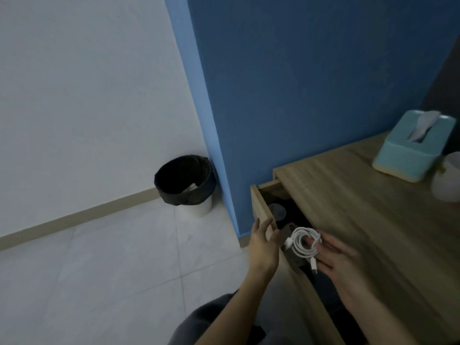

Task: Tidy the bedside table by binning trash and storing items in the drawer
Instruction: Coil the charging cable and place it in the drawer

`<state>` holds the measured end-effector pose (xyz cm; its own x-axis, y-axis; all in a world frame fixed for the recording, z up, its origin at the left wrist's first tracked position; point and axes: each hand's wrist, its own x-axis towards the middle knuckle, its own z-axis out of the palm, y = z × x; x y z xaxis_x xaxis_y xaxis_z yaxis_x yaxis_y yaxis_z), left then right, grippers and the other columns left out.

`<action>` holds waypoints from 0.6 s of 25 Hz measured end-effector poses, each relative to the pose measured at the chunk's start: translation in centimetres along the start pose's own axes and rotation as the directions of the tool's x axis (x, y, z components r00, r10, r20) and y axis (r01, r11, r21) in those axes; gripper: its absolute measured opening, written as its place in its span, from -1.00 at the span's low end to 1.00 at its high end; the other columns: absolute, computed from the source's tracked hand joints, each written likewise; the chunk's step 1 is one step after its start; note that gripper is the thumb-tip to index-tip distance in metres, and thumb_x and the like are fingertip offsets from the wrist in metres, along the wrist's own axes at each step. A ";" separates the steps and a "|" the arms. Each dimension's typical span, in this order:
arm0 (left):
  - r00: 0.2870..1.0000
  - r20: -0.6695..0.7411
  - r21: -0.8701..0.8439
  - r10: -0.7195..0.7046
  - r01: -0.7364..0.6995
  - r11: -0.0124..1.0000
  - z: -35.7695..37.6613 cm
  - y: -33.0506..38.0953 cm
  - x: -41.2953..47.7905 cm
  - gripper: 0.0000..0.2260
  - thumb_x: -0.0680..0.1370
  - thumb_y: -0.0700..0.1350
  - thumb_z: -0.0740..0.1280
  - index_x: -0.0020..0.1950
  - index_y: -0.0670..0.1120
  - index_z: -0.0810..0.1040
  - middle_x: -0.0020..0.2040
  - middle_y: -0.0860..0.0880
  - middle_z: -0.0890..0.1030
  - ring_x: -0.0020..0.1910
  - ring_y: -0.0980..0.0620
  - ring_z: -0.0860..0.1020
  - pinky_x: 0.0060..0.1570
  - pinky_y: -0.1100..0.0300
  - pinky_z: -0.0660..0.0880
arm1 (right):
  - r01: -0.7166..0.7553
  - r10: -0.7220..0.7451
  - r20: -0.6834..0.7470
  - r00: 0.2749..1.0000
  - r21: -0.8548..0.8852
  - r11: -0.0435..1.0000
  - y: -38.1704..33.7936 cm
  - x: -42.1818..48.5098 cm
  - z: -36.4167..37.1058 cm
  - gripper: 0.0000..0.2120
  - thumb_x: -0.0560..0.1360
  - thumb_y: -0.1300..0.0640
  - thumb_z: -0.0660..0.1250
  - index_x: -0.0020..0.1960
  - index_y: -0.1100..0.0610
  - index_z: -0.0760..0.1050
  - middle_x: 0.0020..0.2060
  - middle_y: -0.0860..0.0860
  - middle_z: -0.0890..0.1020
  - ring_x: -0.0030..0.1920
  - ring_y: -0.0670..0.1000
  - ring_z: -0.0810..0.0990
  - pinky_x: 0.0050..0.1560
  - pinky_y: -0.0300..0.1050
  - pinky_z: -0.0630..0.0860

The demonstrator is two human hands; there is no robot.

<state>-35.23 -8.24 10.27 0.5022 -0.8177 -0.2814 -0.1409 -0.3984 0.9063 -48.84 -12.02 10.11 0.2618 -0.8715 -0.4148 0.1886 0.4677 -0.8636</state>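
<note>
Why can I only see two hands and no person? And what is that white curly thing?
The camera sits on the person's head and looks down, so you see only their arms and hands. The right hand holds a coiled white cable in its fingers, over the open drawer of a wooden bedside table. The left hand is open, next to the drawer's front. On the table stand a blue-green tissue box and something white and blurry at the picture's edge. In the corner of the floor is a bin lined with a black bag.
</note>
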 end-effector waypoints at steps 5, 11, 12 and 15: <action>1.000 0.008 -0.096 0.014 -0.013 0.995 3.5 -3.6 3.2 -0.47 0.59 -0.21 0.26 0.50 0.05 0.18 0.57 -0.02 0.11 0.52 0.02 0.14 0.39 0.28 0.20 | -0.028 0.032 -0.060 0.998 0.056 0.998 2.8 2.3 -0.9 -0.68 0.50 0.34 0.20 0.25 0.26 0.45 -0.30 -0.09 0.70 -0.32 -0.20 0.66 -0.38 -0.32 0.57; 0.996 -0.080 -0.136 0.049 -0.060 0.989 4.4 -4.5 5.9 -0.44 0.55 -0.23 0.31 0.37 0.28 0.20 0.52 0.01 0.25 0.50 0.09 0.20 0.41 0.26 0.23 | 0.001 0.008 -0.085 0.996 0.104 0.995 3.7 3.3 -0.6 -0.69 0.51 0.36 0.18 0.24 0.28 0.45 -0.09 0.04 0.63 -0.29 -0.18 0.66 -0.37 -0.32 0.58; 0.995 -0.084 -0.127 0.053 -0.063 0.990 4.2 -4.5 6.2 -0.45 0.55 -0.22 0.31 0.39 0.25 0.22 0.46 0.01 0.35 0.43 0.17 0.31 0.35 0.32 0.29 | 0.003 0.007 -0.085 0.996 0.117 0.993 3.8 3.4 -0.4 -0.69 0.51 0.36 0.18 0.24 0.27 0.45 -0.07 0.05 0.63 -0.28 -0.18 0.66 -0.36 -0.33 0.58; 0.992 -0.098 -0.059 0.079 -0.085 0.995 3.4 -4.5 6.8 -0.46 0.54 -0.28 0.28 0.43 0.16 0.29 -0.02 0.05 0.57 -0.28 0.32 0.50 -0.24 0.46 0.42 | -0.003 0.013 -0.071 0.997 0.149 0.989 3.9 3.8 -0.3 -0.71 0.50 0.37 0.18 0.20 0.22 0.46 -0.22 -0.05 0.70 -0.27 -0.18 0.67 -0.36 -0.32 0.58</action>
<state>-34.05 -13.44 3.20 0.5709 -0.8018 -0.1766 -0.1329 -0.3025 0.9438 -47.36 -13.54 5.10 0.1963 -0.8734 -0.4457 0.3269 0.4868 -0.8100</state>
